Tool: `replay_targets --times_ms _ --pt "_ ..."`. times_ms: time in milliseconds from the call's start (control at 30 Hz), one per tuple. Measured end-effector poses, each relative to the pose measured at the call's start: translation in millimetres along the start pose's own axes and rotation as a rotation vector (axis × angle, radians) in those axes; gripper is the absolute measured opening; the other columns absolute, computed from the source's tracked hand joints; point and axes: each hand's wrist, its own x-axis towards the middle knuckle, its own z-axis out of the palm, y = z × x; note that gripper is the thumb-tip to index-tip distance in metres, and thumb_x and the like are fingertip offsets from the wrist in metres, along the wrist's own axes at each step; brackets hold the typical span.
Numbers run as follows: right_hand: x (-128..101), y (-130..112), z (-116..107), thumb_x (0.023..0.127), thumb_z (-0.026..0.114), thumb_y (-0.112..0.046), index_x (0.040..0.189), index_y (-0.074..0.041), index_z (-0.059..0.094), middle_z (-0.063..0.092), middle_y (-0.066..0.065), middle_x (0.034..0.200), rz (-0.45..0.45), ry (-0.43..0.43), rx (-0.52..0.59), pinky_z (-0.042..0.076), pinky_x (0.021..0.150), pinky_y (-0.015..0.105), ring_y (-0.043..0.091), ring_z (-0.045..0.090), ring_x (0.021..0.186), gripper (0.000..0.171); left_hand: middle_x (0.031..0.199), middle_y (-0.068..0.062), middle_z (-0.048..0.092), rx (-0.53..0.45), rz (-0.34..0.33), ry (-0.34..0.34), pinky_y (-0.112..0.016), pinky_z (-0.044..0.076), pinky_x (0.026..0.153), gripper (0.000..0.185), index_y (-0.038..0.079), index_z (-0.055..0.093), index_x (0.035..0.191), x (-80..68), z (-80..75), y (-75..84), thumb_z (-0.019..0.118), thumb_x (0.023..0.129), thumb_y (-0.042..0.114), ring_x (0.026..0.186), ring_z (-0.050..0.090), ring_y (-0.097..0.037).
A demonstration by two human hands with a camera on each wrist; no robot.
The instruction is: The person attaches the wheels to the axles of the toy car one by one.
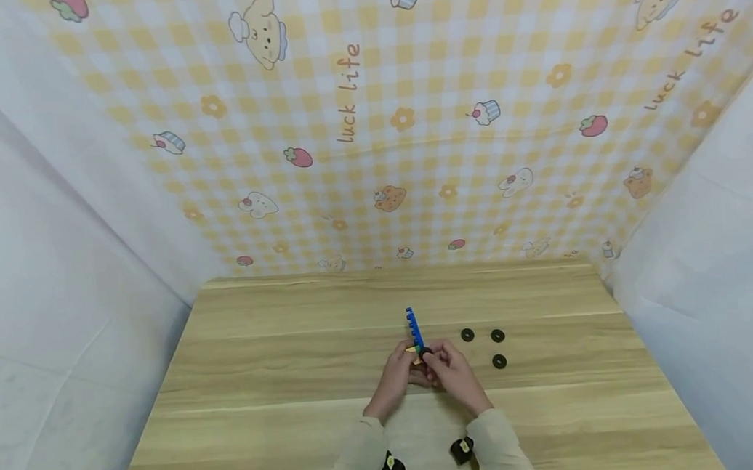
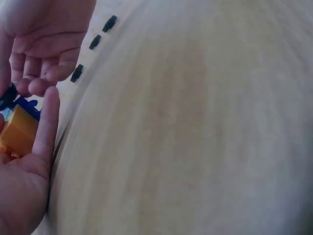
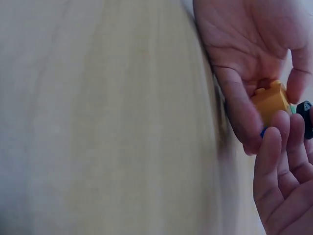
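Near the table's middle, my left hand (image 1: 395, 381) holds a toy built of plastic blocks. A long blue studded strip (image 1: 413, 325) points away from the hands, and a yellow-orange block (image 3: 271, 102) lies against the left palm and fingers in the right wrist view. A small green part shows beside that block. Close on the right, my right hand (image 1: 457, 381) pinches a small black wheel (image 1: 426, 352) against the toy's near end. Whether the wheel is attached there is hidden by the fingers. The left wrist view shows the orange block (image 2: 22, 131) between both hands.
Three more black wheels lie on the wooden table (image 1: 262, 374) right of the hands: a left one (image 1: 467, 335), a far right one (image 1: 498, 336) and a nearer one (image 1: 500, 362). A yellow checked cloth (image 1: 403, 153) hangs behind, with white cloth at both sides.
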Motion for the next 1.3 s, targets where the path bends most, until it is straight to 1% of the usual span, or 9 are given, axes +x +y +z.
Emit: replay_targets --times_ms 200,367,467,600,767,900,1033,1167,1300 --pt "-5.2 -6.3 -3.8 0.092 0.051 -0.021 0.101 -0.004 0.049 0.057 0.025 0.086 0.01 -0.01 0.039 0.052 0.059 0.034 0.028 0.06 0.071 0.019 0.097 -0.011 0.061 0.125 0.024 0.024 -0.036 0.055 0.063 0.046 0.018 0.041 0.129 -4.1 5.5 -1.2 0.042 0.091 0.045 0.074 0.064 -0.024" --pt "-2.4 2.5 -5.8 0.091 0.052 -0.018 0.099 0.0 0.049 0.057 0.022 0.082 -0.009 -0.051 0.098 0.052 0.057 0.033 0.021 0.058 0.064 0.02 0.097 -0.007 0.061 0.232 0.044 0.043 -0.033 0.054 0.062 0.049 0.02 0.042 0.128 -7.4 5.9 1.3 0.048 0.088 0.048 0.073 0.064 -0.021" --pt "3.0 13.9 -5.9 0.09 0.053 -0.023 0.104 -0.002 0.051 0.057 0.019 0.084 -0.014 -0.075 0.114 0.051 0.055 0.031 0.016 0.055 0.061 0.026 0.093 -0.011 0.063 0.224 0.037 0.024 -0.038 0.053 0.061 0.046 0.017 0.043 0.128 -10.0 3.8 7.4 0.046 0.09 0.043 0.067 0.063 -0.033" --pt "7.0 21.9 -4.7 0.089 0.053 -0.032 0.112 -0.007 0.054 0.057 0.014 0.087 -0.03 -0.075 0.076 0.05 0.054 0.029 0.013 0.054 0.061 0.034 0.091 -0.02 0.062 0.175 0.04 -0.013 -0.047 0.052 0.059 0.045 0.012 0.039 0.131 -13.9 2.3 16.4 0.043 0.094 0.036 0.065 0.059 -0.046" --pt "8.2 21.3 -5.8 0.087 0.054 -0.034 0.11 -0.011 0.056 0.056 0.016 0.088 0.001 -0.086 0.099 0.051 0.055 0.03 0.014 0.054 0.062 0.033 0.093 -0.017 0.061 0.17 0.029 -0.007 -0.045 0.052 0.055 0.044 0.02 0.038 0.132 -8.5 -0.1 7.5 0.043 0.093 0.038 0.06 0.06 -0.043" --pt "2.9 11.7 -7.1 0.089 0.053 -0.028 0.109 -0.006 0.055 0.056 0.023 0.089 -0.015 -0.114 0.123 0.051 0.055 0.033 0.016 0.054 0.062 0.029 0.094 -0.011 0.061 0.19 0.045 0.01 -0.041 0.052 0.051 0.044 0.028 0.038 0.131 -3.0 -1.1 -3.9 0.045 0.091 0.044 0.053 0.06 -0.033" --pt "-1.9 6.2 -7.9 0.09 0.053 -0.025 0.109 -0.003 0.054 0.053 0.028 0.09 -0.037 -0.12 0.14 0.051 0.053 0.033 0.016 0.053 0.061 0.029 0.087 -0.013 0.062 0.213 0.081 0.016 -0.04 0.052 0.049 0.045 0.029 0.04 0.129 -2.4 0.6 -6.5 0.046 0.089 0.048 0.048 0.058 -0.027" --pt "-3.7 6.6 -9.2 0.09 0.053 -0.023 0.11 -0.002 0.053 0.051 0.032 0.09 -0.051 -0.123 0.149 0.048 0.049 0.031 0.016 0.049 0.057 0.029 0.084 -0.018 0.061 0.222 0.078 0.011 -0.04 0.052 0.05 0.046 0.028 0.04 0.129 -2.7 2.0 -5.5 0.046 0.088 0.048 0.049 0.059 -0.03" --pt "-3.8 8.4 -11.3 0.09 0.052 -0.022 0.11 -0.002 0.054 0.052 0.03 0.086 -0.073 -0.121 0.142 0.046 0.047 0.029 0.015 0.047 0.054 0.028 0.088 -0.021 0.061 0.191 0.05 -0.016 -0.043 0.052 0.052 0.045 0.026 0.039 0.131 -1.8 1.5 -4.1 0.047 0.09 0.042 0.053 0.059 -0.039"
